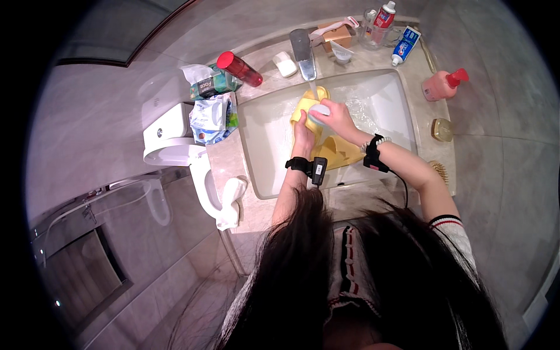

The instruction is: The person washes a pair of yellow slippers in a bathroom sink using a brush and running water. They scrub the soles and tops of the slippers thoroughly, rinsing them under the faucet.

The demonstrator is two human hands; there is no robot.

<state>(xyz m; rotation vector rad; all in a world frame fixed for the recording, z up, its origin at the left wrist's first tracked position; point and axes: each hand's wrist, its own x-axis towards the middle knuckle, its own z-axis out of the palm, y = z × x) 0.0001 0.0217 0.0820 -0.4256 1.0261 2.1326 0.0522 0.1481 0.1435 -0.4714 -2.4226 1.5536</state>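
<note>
A yellow cloth (335, 150) lies bunched in the white basin of the sink (262, 157), under water running from the grey tap (303, 53). My left hand (303, 134) grips the cloth near its upper part. My right hand (333, 118) holds a small pale round object (318, 112) against the cloth just under the water stream. Both wrists wear black bands with small devices.
On the counter stand a red bottle (240, 69), a white soap bar (285, 64), a tissue pack (207, 86), wipes packets (211, 119), toothpaste tubes (405, 45), a pink pump bottle (443, 84), a gold lid (442, 129). A white toilet (175, 146) is left of the sink.
</note>
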